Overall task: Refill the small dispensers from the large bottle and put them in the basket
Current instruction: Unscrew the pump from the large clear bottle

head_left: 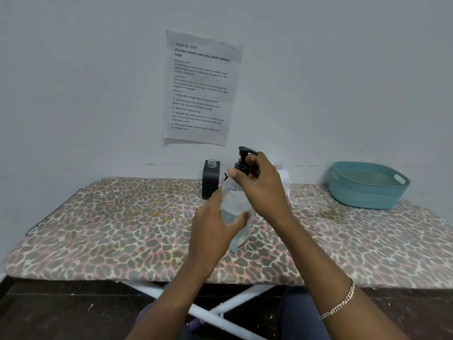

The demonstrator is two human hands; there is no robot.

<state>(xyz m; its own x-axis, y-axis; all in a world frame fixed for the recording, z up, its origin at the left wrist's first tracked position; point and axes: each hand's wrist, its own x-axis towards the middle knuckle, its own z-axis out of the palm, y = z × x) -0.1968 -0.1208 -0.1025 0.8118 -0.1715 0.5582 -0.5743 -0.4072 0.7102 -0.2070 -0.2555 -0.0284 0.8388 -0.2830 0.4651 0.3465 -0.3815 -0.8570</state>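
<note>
A large pale bottle (234,204) stands upright in the middle of the board. My left hand (215,231) grips its body from the left. My right hand (259,185) pinches the collar of its black pump head (244,157) at the bottle's neck. Behind it stands a small black dispenser (210,180) with an uncapped clear neck. A small white dispenser (282,173) is partly hidden behind my right hand. The teal basket (367,190) sits at the far right of the board, with nothing visible inside.
The leopard-print ironing board (122,229) fills the middle of the view, against a pale wall with a printed paper sheet (199,89). White crossed legs (220,312) and a dark floor show below the near edge.
</note>
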